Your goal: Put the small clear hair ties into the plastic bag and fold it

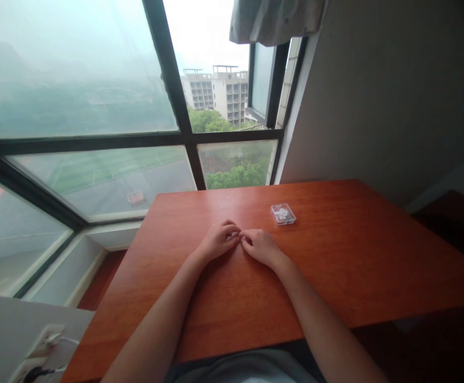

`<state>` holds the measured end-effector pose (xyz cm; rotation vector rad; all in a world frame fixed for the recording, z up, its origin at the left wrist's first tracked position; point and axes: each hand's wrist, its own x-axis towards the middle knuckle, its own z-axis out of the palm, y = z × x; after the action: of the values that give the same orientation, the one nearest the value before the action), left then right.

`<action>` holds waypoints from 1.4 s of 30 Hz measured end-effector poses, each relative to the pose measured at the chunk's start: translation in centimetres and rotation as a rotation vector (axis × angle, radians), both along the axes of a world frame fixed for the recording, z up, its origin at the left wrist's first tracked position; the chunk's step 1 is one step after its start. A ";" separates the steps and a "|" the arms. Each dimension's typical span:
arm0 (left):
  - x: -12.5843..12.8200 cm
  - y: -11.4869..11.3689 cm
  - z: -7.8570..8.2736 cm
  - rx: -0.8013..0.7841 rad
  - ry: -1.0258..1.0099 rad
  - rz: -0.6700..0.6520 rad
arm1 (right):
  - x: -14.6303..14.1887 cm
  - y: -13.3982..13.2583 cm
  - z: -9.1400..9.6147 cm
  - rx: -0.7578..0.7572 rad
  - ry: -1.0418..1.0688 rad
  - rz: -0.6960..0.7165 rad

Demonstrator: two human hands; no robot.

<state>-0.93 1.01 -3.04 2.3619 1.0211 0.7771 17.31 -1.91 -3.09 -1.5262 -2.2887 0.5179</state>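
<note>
My left hand and my right hand meet fingertip to fingertip, low over the middle of the reddish-brown wooden table. Both are closed in a pinch, thumb against the fingers. A small pale spot shows by the left thumb, too small to name; whatever the fingertips hold is mostly hidden. Just beyond my right hand, to the right, a small clear plastic box rests on the tabletop with several little whitish and silvery pieces inside. Neither hand touches it.
Behind the table and to its left runs a dark-framed window, with one pane swung open. A grey wall rises at the right. Lower left, a wall socket carries plugged-in cords. The table's near edge lies against my body.
</note>
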 end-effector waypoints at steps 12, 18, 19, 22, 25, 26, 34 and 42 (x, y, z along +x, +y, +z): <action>0.1 -0.1 -0.2 -0.019 -0.034 0.028 | 0.0 0.0 -0.3 0.026 0.029 -0.002; 0.1 -0.1 0.0 -0.021 -0.033 0.028 | 0.0 -0.1 0.0 -0.010 0.031 -0.012; 0.1 -0.1 0.0 -0.019 -0.032 0.027 | 0.0 -0.1 0.0 -0.013 0.031 -0.013; 0.0 -0.1 -0.1 -0.019 -0.028 0.027 | 0.0 0.0 -0.1 -0.011 0.034 -0.010; 0.0 0.0 -0.2 -0.019 -0.027 0.024 | 0.1 0.1 -0.3 0.001 0.039 -0.004; 0.0 0.0 -0.3 -0.019 -0.028 0.024 | 0.1 0.1 -0.3 0.002 0.040 -0.004; 0.0 -0.1 -0.3 -0.013 -0.029 0.028 | 0.1 0.1 -0.3 0.003 0.046 0.004; 0.0 -0.1 -0.2 -0.016 -0.029 0.027 | 0.1 0.2 -0.4 0.001 0.051 0.001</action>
<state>-0.96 0.93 -3.26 2.3216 1.0456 0.8080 17.39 -1.76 -3.52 -1.4944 -2.2509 0.5492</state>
